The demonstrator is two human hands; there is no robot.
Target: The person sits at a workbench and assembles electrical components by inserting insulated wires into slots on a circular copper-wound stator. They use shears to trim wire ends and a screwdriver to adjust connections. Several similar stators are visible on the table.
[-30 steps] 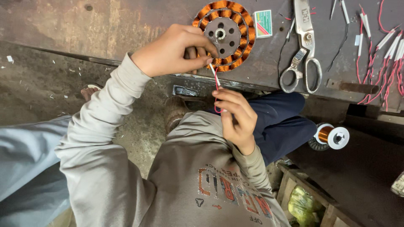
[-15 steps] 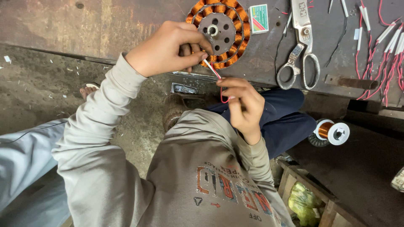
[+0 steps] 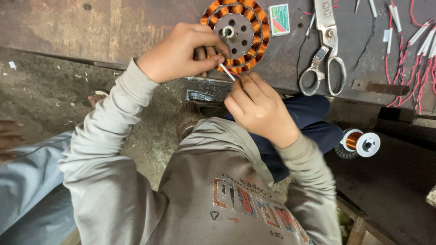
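Observation:
A round stator [image 3: 236, 31] wound with copper coils lies flat on the dark metal bench [image 3: 113, 27]. My left hand [image 3: 181, 52] rests against the stator's near edge, and its fingertips pinch a thin wire lead [image 3: 227, 72] with a white sleeve and a red end. Just below it, my right hand [image 3: 259, 109] pinches the red end of the same lead. The two hands almost touch at the bench's front edge. Grey sleeves cover both of my arms.
Large scissors [image 3: 324, 54] and a small green-and-white box [image 3: 279, 19] lie right of the stator. Several red leads with white sleeves [image 3: 418, 59] lie at the far right. A copper wire spool [image 3: 361, 143] sits lower right. Another person's hand [image 3: 9, 136] shows at the left edge.
My right hand has risen along the lead to meet my left hand near the stator. The visible stretch of wire between them has shortened.

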